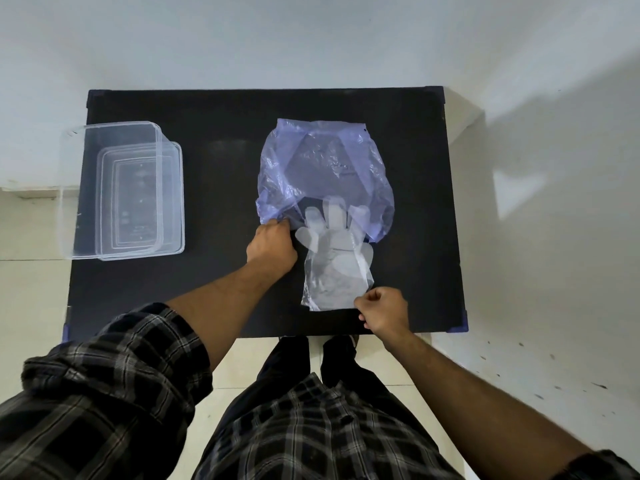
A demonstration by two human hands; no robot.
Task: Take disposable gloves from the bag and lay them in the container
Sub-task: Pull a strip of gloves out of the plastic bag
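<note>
A thin purple plastic bag [322,161] lies on the black table [221,174], its mouth facing me. A clear disposable glove [334,258] sticks halfway out of the mouth, fingertips still under the bag's edge, cuff toward me. My left hand [272,245] pinches the bag's near-left edge. My right hand [382,311] is closed on the glove's cuff corner. The clear plastic container [173,188] stands at the table's left side, with nothing visible in it.
The table's near edge runs just in front of my legs and shoes. A pale wall is behind the table, and tiled floor lies left and right. Bare table surface separates the container from the bag.
</note>
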